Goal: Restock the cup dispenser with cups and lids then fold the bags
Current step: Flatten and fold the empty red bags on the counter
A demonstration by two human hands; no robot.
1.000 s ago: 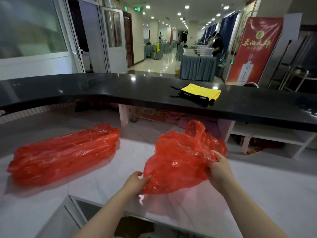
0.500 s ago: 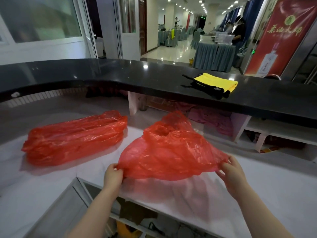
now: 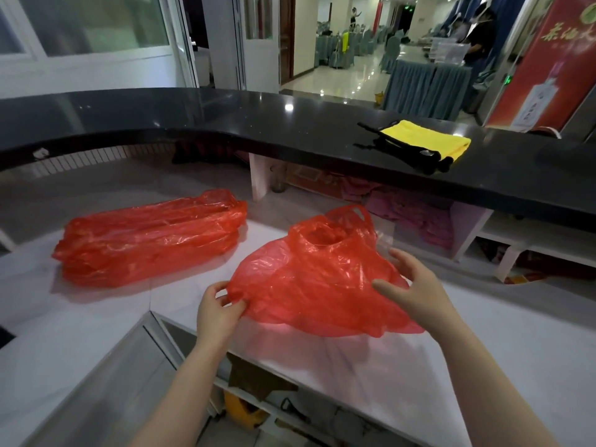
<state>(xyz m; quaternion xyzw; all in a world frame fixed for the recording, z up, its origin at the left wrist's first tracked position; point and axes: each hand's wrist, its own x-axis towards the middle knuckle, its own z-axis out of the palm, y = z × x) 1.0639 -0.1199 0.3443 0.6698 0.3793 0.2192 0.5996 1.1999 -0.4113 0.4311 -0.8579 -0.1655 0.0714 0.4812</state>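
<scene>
A thin red plastic bag (image 3: 309, 279) lies spread on the white counter (image 3: 96, 317) in front of me, handles pointing away. My left hand (image 3: 217, 312) pinches its near left corner between thumb and fingers. My right hand (image 3: 412, 285) rests flat on the bag's right side with fingers apart. A second red bag (image 3: 148, 237), long and bulky, lies on the counter to the left, apart from both hands. No cups, lids or dispenser are visible.
A raised black bar top (image 3: 290, 130) curves across the back, carrying a yellow cloth with black straps (image 3: 425, 143). A metal-edged opening (image 3: 154, 343) drops below the counter near my left arm. White shelving (image 3: 522, 240) stands at the right.
The bag went from bunched and lifted between both hands to stretched out and laid flat on the counter. My right hand let go of its corner and now lies on top.
</scene>
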